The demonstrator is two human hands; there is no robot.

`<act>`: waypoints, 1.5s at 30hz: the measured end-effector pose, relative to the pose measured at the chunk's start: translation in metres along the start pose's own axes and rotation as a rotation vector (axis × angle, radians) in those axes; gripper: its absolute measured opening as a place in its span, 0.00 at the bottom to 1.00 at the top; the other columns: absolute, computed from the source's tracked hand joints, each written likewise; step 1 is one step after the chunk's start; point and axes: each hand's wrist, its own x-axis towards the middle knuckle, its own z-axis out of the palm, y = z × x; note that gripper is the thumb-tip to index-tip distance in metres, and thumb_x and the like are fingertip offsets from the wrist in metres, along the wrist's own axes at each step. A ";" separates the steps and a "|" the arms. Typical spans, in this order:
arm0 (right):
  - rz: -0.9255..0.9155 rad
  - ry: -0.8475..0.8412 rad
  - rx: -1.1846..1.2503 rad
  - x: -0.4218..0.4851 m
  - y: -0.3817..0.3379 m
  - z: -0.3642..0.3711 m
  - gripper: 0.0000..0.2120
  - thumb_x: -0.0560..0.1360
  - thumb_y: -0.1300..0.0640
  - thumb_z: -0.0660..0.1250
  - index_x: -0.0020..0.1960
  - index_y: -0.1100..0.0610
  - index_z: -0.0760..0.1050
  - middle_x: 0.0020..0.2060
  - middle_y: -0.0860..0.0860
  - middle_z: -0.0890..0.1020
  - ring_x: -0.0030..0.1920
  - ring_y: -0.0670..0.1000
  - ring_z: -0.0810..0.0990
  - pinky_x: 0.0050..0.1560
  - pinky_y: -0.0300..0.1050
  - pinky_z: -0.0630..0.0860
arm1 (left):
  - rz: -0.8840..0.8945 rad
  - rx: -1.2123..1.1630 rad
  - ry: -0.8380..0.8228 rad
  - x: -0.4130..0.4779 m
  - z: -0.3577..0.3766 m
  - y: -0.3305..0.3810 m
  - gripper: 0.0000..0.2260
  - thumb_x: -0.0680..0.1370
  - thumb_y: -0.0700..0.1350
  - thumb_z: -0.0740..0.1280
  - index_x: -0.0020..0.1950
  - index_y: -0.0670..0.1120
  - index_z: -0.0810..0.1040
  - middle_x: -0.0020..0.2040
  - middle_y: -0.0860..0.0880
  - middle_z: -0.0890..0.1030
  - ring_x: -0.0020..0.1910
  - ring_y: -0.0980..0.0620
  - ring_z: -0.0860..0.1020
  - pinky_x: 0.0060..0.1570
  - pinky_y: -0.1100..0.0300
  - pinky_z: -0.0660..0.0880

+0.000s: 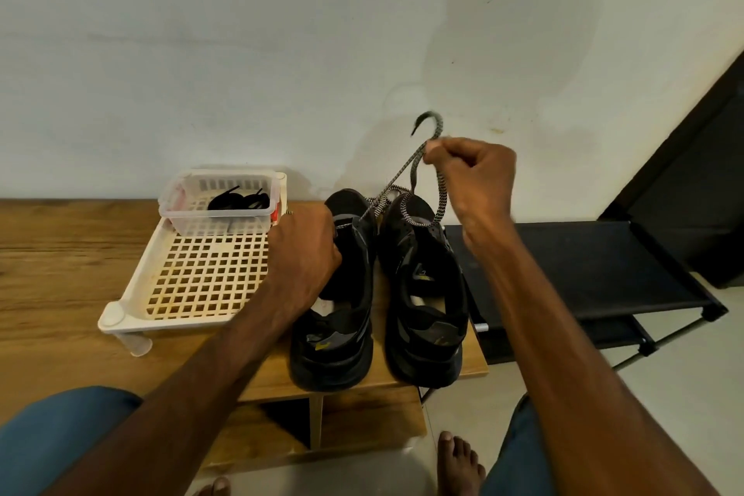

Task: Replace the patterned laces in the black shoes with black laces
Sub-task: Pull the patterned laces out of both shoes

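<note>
My knees (60, 427) in blue jeans and my bare toes (461, 463) sit lowest in view, cut off by the bottom edge; both forearms reach forward over them. My left hand (306, 250) lies curled over the throat of the left shoe (338, 314) and grips it; its fingertips are hidden behind the knuckles, so I cannot tell exactly what they touch. My right hand (479, 177) is raised above the right shoe (426, 294), fingers pinched tight on the patterned lace (441, 193); one blurred end curls above the fist, and the strands run down to the front eyelets of both shoes; which eyelets they still pass through is hard to make out. The shoes stand side by side, heels toward me, at the right end of the wooden table (60, 274); just left of them is a white lattice tray (161, 286), partly covered by my left wrist; on its far end stands a small clear basket (177, 209) holding the black laces (239, 201). A black rack (583, 262) stands right of the table.
</note>
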 end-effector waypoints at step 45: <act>0.266 0.103 0.282 0.002 0.006 0.007 0.07 0.73 0.64 0.76 0.40 0.54 0.84 0.38 0.49 0.86 0.38 0.48 0.80 0.39 0.43 0.78 | -0.019 -0.110 0.027 0.001 0.008 -0.003 0.08 0.73 0.45 0.76 0.52 0.46 0.85 0.47 0.48 0.84 0.44 0.49 0.82 0.36 0.61 0.69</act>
